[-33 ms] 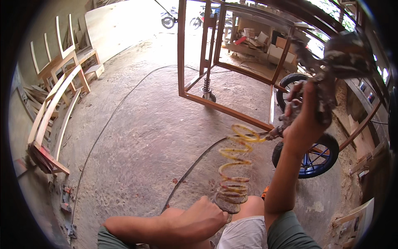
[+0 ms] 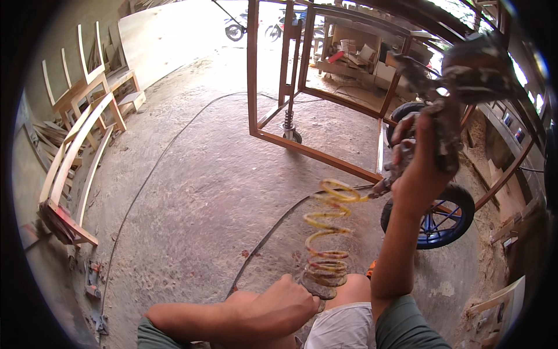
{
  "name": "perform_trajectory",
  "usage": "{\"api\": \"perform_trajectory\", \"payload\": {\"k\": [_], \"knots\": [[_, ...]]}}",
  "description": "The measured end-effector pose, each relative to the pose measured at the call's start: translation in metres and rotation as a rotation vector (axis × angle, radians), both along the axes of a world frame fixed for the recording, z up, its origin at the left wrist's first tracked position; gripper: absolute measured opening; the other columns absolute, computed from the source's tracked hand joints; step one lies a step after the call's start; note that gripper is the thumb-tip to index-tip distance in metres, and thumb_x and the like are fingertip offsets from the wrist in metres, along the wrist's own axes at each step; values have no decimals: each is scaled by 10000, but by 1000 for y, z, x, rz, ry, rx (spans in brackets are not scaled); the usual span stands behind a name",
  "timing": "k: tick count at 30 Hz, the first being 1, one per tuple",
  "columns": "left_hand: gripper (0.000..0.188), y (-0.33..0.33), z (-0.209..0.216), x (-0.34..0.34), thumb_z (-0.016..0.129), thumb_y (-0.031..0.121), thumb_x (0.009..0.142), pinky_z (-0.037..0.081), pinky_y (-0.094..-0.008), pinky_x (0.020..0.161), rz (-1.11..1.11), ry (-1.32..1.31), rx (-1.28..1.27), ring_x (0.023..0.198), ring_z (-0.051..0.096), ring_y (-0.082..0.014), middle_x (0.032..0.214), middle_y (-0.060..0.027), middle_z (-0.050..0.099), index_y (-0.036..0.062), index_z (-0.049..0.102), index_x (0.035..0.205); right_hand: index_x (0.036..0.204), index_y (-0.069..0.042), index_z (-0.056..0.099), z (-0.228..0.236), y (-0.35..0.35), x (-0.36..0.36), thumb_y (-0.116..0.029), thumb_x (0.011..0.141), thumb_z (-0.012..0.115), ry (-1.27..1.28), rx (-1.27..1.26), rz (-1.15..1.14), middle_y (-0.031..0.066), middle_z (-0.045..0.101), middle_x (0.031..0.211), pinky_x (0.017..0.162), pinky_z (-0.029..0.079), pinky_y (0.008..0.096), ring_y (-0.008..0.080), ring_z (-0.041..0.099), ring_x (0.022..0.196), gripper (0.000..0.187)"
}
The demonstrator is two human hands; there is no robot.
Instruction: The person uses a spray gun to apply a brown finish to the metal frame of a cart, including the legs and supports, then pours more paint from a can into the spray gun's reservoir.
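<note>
My right hand (image 2: pixel 427 157), raised at the right, is wrapped round a spray gun (image 2: pixel 447 128) coated in dark paint, its cup (image 2: pixel 479 70) uppermost. The gun is held close to a dark brown metal frame (image 2: pixel 317 152). From its lower end a yellow coiled air hose (image 2: pixel 328 224) hangs toward my lap. My left hand (image 2: pixel 288 303) lies low over my legs with its fingers curled. A grey-brown rounded thing (image 2: pixel 318 286) sits beside its fingertips, below the coils. What the fingers grip is hidden.
The frame stands on a sprung caster (image 2: pixel 290 131) and blue-rimmed wheels (image 2: pixel 442 224). A dark hose (image 2: pixel 273 230) crosses the dusty floor. Unfinished wooden furniture parts (image 2: pixel 75 145) lean along the left wall. Motorbikes (image 2: pixel 235 30) stand outside, and scraps (image 2: pixel 354 55) fill a bench behind the frame.
My right hand and the spray gun have shifted slightly to the left. The coiled hose has swayed a little. My left hand stays in place.
</note>
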State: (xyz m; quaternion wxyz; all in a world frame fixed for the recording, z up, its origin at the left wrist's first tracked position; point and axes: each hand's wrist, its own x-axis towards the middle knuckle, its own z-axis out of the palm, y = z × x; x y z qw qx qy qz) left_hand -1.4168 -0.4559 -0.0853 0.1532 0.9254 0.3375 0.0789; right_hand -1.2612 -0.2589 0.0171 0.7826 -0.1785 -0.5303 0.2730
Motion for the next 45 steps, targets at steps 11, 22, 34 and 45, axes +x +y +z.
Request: {"api": "perform_trajectory", "payload": {"k": [11,22,34,45], "knots": [[221,74,-4,69,668,135,814,535,-470,799,-53,225,-253,898,681,-392,897,-195,687,-38,631,946,1308,19,655,-24,-9,118,-2,861,744,-465,-192,302,100,778,1019,540,509,190,90,717,788,457],[550,147,-130,140,803,287,767,505,-488,911,-425,310,-368,1193,580,-346,1386,-133,582,152,616,1266,1274,-31,680,-7,-27,338,22,756,802,-852,-267,107,173,740,955,702,565,346,250,744,810,535],[237,32,-141,329,699,190,738,532,-496,839,337,69,-751,944,672,-393,991,-186,687,59,741,932,1456,10,526,-241,-231,486,-88,979,643,-671,-1430,169,180,589,1399,969,504,372,254,604,1203,501],[282,-63,-168,402,709,193,784,501,-476,837,763,-39,-1113,954,641,-413,962,-252,635,-54,663,913,1433,68,519,-579,-503,376,-62,984,604,-1674,-1826,445,206,548,1461,1045,482,371,253,577,1286,475]]}}
